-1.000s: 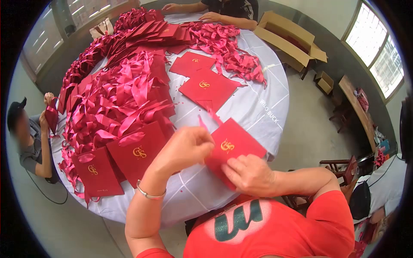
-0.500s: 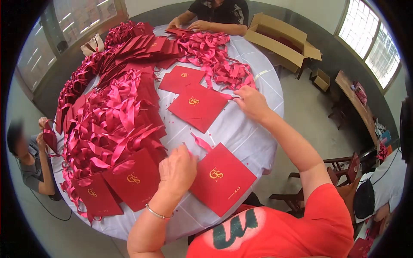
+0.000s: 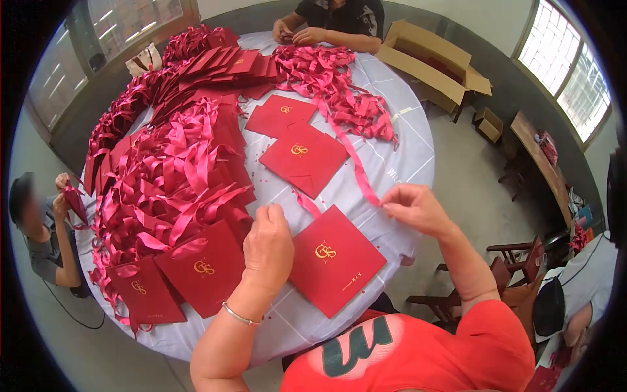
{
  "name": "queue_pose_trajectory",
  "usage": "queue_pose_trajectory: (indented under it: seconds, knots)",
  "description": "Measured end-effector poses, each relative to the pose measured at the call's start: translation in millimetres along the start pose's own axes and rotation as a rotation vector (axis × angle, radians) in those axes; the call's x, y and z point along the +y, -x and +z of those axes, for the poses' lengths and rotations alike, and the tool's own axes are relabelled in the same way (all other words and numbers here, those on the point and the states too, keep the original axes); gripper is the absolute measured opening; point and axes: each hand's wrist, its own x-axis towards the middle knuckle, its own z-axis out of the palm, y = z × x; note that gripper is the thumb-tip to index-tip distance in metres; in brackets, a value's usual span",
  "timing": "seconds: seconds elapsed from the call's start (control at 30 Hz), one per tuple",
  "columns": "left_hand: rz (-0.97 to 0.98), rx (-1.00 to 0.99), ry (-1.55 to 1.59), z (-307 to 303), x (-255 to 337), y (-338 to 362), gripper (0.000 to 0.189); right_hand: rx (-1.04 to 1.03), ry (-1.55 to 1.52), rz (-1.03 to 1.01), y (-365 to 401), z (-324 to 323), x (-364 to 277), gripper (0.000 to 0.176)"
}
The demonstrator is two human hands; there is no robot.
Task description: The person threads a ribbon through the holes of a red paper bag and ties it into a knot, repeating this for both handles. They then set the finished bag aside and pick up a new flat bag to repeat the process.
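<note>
My right hand (image 3: 418, 208) pinches the end of a pink ribbon (image 3: 358, 168), which stretches back to the ribbon pile (image 3: 346, 85) on the round table. My left hand (image 3: 269, 248) is closed, fingertips together, beside a red gift bag (image 3: 336, 264) with gold lettering; whatever it may hold is hidden. A short ribbon (image 3: 307, 204) shows at the top edge of this bag. Beyond it lie another red bag (image 3: 304, 160) and one more red bag (image 3: 282, 112), partly overlapping.
Ribboned red bags (image 3: 176, 176) are heaped on the left of the white tablecloth (image 3: 408, 160). Across the table a person's hands (image 3: 304, 34) work; another person (image 3: 49, 228) holds a dark red item at left. A cardboard box (image 3: 428, 62) and wooden chair (image 3: 516, 261) stand right.
My right hand has come down toward me, drawing a length of ribbon out from the pile. My left hand has shifted slightly up and left.
</note>
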Motion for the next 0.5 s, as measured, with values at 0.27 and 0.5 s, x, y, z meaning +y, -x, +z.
queue_pose_trajectory:
  seconds: [0.27, 0.5]
  knots:
    - [0.112, -0.107, 0.133, -10.1, 29.3, 10.0, 0.013, -0.130, -0.347, -0.026, 46.1, 10.3, -3.9, 0.025]
    - [0.169, -0.236, 0.029, -5.2, 37.4, 18.0, 0.010, -0.018, 0.273, -0.679, 34.9, 38.4, -30.3, 0.022]
